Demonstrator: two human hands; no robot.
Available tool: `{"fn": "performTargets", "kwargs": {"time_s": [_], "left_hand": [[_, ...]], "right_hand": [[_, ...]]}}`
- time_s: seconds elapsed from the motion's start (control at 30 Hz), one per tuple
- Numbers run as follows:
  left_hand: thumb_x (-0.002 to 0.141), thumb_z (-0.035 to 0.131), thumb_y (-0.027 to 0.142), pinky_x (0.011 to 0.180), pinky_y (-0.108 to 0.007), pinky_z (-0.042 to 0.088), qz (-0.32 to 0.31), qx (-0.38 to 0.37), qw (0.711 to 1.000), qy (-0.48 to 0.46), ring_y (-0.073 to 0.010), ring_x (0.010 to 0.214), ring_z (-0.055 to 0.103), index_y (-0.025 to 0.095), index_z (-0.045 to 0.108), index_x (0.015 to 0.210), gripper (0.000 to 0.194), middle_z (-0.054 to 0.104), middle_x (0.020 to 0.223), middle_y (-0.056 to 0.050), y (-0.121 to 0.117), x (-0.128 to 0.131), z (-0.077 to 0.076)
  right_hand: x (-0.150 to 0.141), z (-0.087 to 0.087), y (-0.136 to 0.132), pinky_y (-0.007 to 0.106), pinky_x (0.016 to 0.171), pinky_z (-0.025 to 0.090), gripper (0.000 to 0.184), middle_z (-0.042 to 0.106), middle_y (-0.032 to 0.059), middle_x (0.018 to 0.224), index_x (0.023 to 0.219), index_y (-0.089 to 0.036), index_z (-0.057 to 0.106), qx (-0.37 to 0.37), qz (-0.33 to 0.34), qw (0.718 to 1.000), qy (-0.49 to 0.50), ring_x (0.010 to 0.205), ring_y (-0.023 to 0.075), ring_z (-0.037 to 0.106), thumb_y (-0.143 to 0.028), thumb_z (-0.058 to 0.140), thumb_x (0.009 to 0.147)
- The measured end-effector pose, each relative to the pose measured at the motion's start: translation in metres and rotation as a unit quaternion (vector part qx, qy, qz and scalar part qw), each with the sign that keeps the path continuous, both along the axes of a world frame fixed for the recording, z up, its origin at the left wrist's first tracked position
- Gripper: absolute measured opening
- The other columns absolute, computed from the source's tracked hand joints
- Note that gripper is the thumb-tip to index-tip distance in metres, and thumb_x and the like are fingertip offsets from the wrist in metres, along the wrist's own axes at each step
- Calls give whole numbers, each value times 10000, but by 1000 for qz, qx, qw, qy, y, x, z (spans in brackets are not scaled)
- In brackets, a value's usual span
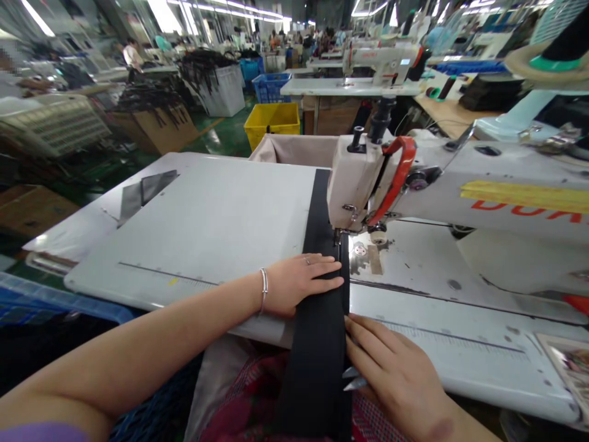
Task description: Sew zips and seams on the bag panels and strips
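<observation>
A long black fabric strip [317,344] runs from my lap over the table edge and under the presser foot of a white sewing machine [352,190]. My left hand [301,283] lies flat on the strip just in front of the needle area, fingers stretched to the right. Closer to me, my right hand [396,362] has its fingers closed at the strip's right edge. Two pointed metal blades, which look like thread snips [355,383], stick out from under its fingers; their handles are hidden in the palm.
The white table [239,215] carries a printed ruler line. Grey pieces [147,191] lie at its far left. A blue crate [64,301] stands at lower left, a yellow bin [272,121] behind the table. Another sewing machine [380,64] and a thread cone [559,52] stand beyond.
</observation>
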State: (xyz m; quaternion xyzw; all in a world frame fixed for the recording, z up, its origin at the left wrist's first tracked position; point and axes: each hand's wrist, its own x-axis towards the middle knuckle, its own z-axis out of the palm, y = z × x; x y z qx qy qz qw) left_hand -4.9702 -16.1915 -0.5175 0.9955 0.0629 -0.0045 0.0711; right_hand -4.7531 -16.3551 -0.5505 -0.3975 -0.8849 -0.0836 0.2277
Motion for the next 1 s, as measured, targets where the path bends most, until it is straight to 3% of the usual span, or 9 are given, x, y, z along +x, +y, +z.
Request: {"fn": "performTargets", "kwargs": {"time_s": [0.4, 0.83, 0.9, 1.0], "left_hand": [[693, 637, 284, 1154, -498, 255, 2, 5, 999, -42, -304, 1401, 276, 143, 331, 1432, 812, 315, 1508, -166, -1, 1, -3], [652, 696, 314, 1151, -484, 258, -3, 24, 1000, -5, -320, 1385, 306, 140, 343, 1425, 866, 318, 1511, -154, -2, 2, 1], [713, 680, 364, 1136, -490, 286, -3, 27, 999, -19, -317, 1371, 333, 142, 366, 1414, 799, 347, 1496, -155, -3, 2, 0], [885, 524, 430, 1101, -477, 349, 6, 36, 997, -66, -291, 1330, 404, 151, 451, 1362, 557, 442, 1438, -136, -5, 2, -4]], "right_hand": [[3, 9, 9, 322, 791, 536, 329, 655, 88, 1133, 1055, -97, 660, 14, 24, 999, 21, 1077, 229, 561, -158, 358, 940], [4, 11, 22, 344, 762, 548, 326, 668, 63, 1087, 1084, -124, 662, 1, 24, 1000, 8, 1019, 226, 592, -106, 370, 940], [4, 11, 25, 342, 762, 547, 322, 670, 59, 1076, 1084, -130, 661, 3, 24, 1000, 10, 1008, 221, 595, -78, 386, 924], [6, 9, 28, 340, 804, 541, 316, 670, 55, 1079, 1101, -134, 656, -2, 22, 1000, 19, 1009, 210, 595, -61, 424, 899]]}}
